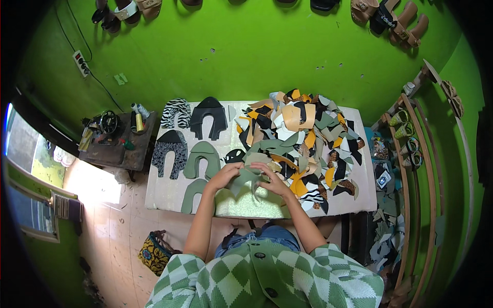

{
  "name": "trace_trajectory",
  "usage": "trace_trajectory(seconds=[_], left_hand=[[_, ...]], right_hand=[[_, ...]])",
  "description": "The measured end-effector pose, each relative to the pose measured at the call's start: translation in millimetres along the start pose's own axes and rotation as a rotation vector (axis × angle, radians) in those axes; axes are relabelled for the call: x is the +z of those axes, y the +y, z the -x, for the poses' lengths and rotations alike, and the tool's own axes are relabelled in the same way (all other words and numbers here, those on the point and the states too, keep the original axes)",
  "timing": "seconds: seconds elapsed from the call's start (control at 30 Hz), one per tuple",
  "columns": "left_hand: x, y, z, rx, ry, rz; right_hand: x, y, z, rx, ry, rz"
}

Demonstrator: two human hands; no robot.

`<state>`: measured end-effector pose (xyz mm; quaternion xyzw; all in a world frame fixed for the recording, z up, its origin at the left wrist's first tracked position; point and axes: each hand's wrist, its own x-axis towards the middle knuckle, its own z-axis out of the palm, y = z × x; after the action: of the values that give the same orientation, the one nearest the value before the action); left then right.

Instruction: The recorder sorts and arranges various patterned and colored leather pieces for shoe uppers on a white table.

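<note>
Over the near middle of a pale table [336,208], I hold a green, leather-like cut piece [239,186] between both hands. My left hand [223,178] pinches its left side, while the fingers of my right hand [275,183] are bent round its right side. Its full outline is partly hidden by my fingers. Left of my hands lie U-shaped cut pieces: zebra-striped [176,107], black [209,110], speckled grey [170,146], and green ones [202,155]. Just beyond and right of my hands rises a heap of mixed scraps [299,117] in orange, black, white, green and tan.
A dark side table [110,155] at the left carries a handwheel [109,122] and thread spools [139,122]. A patterned bag [155,252] rests on the floor. A wooden rack [408,179] with sandals and more scraps [382,231] stand at the right.
</note>
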<state>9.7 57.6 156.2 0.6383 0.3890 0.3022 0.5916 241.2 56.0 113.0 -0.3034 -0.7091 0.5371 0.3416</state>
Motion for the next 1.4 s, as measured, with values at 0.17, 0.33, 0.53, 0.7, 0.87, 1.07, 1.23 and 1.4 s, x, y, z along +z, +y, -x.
trace_trajectory(seconds=[0.17, 0.33, 0.53, 0.7, 0.87, 1.07, 1.23, 1.4], left_hand=[[1, -12, 40, -0.095, 0.132, 0.149], [2, -74, 89, -0.401, 0.325, 0.064], [20, -153, 100, -0.537, 0.441, 0.141], [43, -155, 65, -0.511, 0.520, 0.449], [48, -161, 56, -0.458, 0.602, 0.366], [43, -166, 69, -0.462, 0.614, 0.079], [40, -172, 80, -0.388, 0.630, -0.544], [52, -149, 75, -0.420, 0.686, -0.578]], right_hand=[[30, 35, 7, 0.108, -0.172, 0.027], [57, 44, 22, 0.458, -0.317, -0.197], [70, 108, 35, 0.563, -0.223, 0.016], [65, 127, 29, -0.059, 0.313, 0.264], [51, 102, 22, 0.437, 0.133, 0.450], [57, 113, 45, 0.599, 0.043, 0.064], [60, 105, 48, 0.460, 0.057, 0.474], [43, 69, 37, 0.595, 0.364, 0.885]])
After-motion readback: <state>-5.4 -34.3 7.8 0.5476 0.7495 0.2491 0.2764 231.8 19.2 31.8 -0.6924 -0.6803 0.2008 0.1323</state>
